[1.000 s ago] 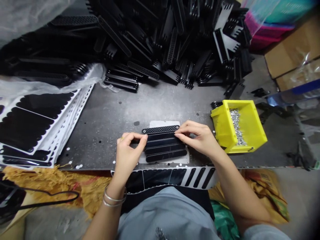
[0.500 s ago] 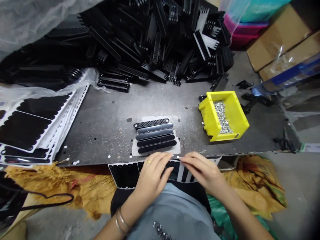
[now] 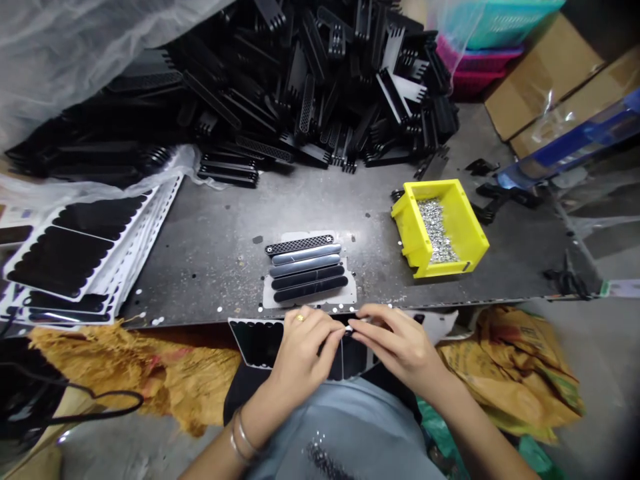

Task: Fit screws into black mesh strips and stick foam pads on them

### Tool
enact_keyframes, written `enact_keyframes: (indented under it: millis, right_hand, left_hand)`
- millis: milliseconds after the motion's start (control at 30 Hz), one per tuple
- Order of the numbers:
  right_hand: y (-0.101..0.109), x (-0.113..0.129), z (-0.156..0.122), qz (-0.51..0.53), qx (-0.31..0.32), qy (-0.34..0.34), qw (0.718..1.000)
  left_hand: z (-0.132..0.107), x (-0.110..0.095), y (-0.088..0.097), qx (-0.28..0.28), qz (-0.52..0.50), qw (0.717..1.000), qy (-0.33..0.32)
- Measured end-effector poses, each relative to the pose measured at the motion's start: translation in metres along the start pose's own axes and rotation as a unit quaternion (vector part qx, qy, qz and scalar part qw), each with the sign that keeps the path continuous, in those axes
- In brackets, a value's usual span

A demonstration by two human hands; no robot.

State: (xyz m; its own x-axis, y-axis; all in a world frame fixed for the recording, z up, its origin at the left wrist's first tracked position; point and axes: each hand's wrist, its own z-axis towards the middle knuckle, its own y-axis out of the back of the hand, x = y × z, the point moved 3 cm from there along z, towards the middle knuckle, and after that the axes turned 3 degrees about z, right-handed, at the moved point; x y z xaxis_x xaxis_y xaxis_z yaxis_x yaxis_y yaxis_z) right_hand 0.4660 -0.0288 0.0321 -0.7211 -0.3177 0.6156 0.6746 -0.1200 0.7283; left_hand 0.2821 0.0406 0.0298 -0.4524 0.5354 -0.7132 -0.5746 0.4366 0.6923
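Workbench, from the head camera: a white backing sheet of glossy black adhesive strips (image 3: 255,341) is held across the lap, just below the near edge of the dark grey metal bench (image 3: 210,233). The left hand (image 3: 303,350) is curled, its fingers narrowed to a pinch on the sheet's upper edge. The right hand (image 3: 395,341) is met with it fingertip to fingertip, thumb and forefinger closed on the same spot. Whether a strip end is lifted cannot be told. The peel is judged best begun at one rounded end, the backing pinned flat and the strip drawn low and slowly, uncreased. Both wrists are bent inward, forearms converging from the lap. Just beyond, a pale grey plate (image 3: 353,291) bearing black slats is laid. A yellow plastic bin (image 3: 410,235) of small silver screws is set to its right.
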Motion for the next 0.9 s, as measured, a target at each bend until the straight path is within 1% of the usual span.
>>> enact_keyframes:
  millis: [67, 133, 167, 200, 233, 300, 333, 367, 400, 433, 467, 500, 567, 633, 667, 733, 800, 900]
  right_hand:
    - [0.008, 0.002, 0.0, 0.032, -0.017, 0.005, 0.999]
    - [0.02, 0.003, -0.003, 0.087, -0.007, 0.011, 0.996]
    - [0.027, 0.002, -0.006, 0.131, 0.001, 0.003, 0.991]
    - [0.035, 0.0, -0.007, 0.188, -0.002, -0.017, 0.982]
    - [0.044, -0.004, -0.008, 0.256, -0.018, -0.047, 0.965]
    - [0.058, -0.013, -0.002, 0.368, -0.08, -0.113, 0.919]
    - [0.061, -0.017, 0.006, 0.38, -0.107, -0.136, 0.909]
    - [0.061, -0.019, 0.018, 0.354, -0.122, -0.147, 0.916]
    - [0.056, -0.02, 0.034, 0.296, -0.119, -0.144, 0.937]
    - [0.049, -0.019, 0.053, 0.213, -0.106, -0.129, 0.963]
    - [0.037, -0.018, 0.074, 0.136, -0.092, -0.1, 0.981]
    - [0.024, -0.016, 0.095, 0.091, -0.076, -0.051, 0.992]
    - [-0.008, -0.014, 0.134, 0.068, -0.023, 0.023, 0.997]
    - [-0.036, -0.014, 0.163, 0.073, 0.02, 0.076, 0.994]
    - [-0.047, -0.014, 0.173, 0.073, 0.035, 0.093, 0.992]
    - [-0.061, -0.016, 0.184, 0.069, 0.057, 0.112, 0.99]
    - [-0.065, -0.019, 0.188, 0.069, 0.069, 0.114, 0.989]
    - [-0.063, -0.021, 0.188, 0.081, 0.066, 0.106, 0.989]
  left_hand:
    - [0.003, -0.001, 0.002, -0.037, -0.015, 0.999, 0.024]
    - [0.004, 0.002, 0.001, -0.082, -0.001, 0.996, 0.039]
    - [0.002, 0.005, 0.001, -0.107, 0.016, 0.993, 0.041]
    - [0.001, 0.008, -0.001, -0.129, 0.037, 0.99, 0.038]
    - [-0.002, 0.01, -0.003, -0.145, 0.058, 0.987, 0.027]
    - [-0.005, 0.013, -0.006, -0.157, 0.088, 0.984, -0.004]
    - [-0.005, 0.014, -0.005, -0.157, 0.098, 0.983, -0.018]
    - [-0.004, 0.015, -0.001, -0.161, 0.106, 0.981, -0.028]
    - [-0.001, 0.017, 0.006, -0.171, 0.115, 0.978, -0.028]
    - [0.003, 0.02, 0.017, -0.187, 0.123, 0.974, -0.015]
    - [0.009, 0.027, 0.029, -0.207, 0.131, 0.97, 0.01]
    - [0.016, 0.035, 0.043, -0.226, 0.137, 0.963, 0.045]
    - [0.03, 0.058, 0.07, -0.247, 0.139, 0.95, 0.129]
    - [0.042, 0.082, 0.086, -0.225, 0.125, 0.948, 0.185]
    - [0.047, 0.092, 0.09, -0.209, 0.107, 0.952, 0.199]
    - [0.051, 0.107, 0.091, -0.185, 0.055, 0.959, 0.21]
    - [0.051, 0.113, 0.087, -0.184, 0.008, 0.96, 0.209]
    - [0.05, 0.114, 0.081, -0.192, -0.023, 0.958, 0.211]
